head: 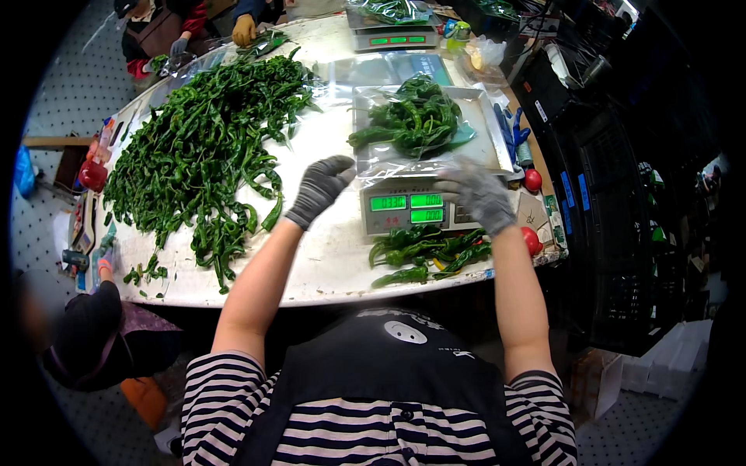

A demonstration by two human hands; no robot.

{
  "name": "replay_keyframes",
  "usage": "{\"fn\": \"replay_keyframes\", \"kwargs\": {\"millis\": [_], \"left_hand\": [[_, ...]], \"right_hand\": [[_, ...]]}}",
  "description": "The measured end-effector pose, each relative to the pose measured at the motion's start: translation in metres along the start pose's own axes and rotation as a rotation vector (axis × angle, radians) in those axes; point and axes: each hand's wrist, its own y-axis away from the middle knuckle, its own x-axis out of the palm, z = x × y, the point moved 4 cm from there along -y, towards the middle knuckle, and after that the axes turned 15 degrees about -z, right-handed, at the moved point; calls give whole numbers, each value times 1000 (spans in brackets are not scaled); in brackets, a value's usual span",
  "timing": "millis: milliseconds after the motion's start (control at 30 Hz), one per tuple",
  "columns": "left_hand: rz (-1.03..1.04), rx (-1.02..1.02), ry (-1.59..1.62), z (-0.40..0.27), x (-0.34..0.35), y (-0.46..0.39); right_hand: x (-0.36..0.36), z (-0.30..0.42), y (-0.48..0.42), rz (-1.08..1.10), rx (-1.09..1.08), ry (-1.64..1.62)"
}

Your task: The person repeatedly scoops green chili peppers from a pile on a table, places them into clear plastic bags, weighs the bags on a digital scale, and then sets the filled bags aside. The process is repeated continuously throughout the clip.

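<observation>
In a grey knit glove, my left hand (322, 189) is just left of the weighing scale's metal tray (484, 125). Its fingertips are near the tray's front left corner, with no object visible in them. My right hand (481, 195), also gloved and blurred by motion, hovers over the right of the scale's front panel (382, 218), fingers apart. On the tray lies a clear plastic bag (373, 160) around a bunch of green peppers (417, 116). The panel's green displays are lit. My right hand partly covers the keypad.
A large heap of green peppers (204, 134) spreads across the table's left side. Loose peppers (428, 250) lie before the scale. Tomatoes (532, 180) and blue gloves (513, 131) sit at right. Another scale (396, 39) stands behind. Co-workers' hands (245, 29) are at the far edge.
</observation>
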Motion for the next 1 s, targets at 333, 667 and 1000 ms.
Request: {"fn": "replay_keyframes", "kwargs": {"millis": [333,667,1000], "left_hand": [[499,145,418,-112,-10,82],[165,-293,-137,-31,-37,6],[273,-505,380,-42,8,79]], "right_hand": [[-63,10,-22,-201,-434,-276],[44,-61,54,-474,-407,917],[8,34,113,-922,-607,1454]]}}
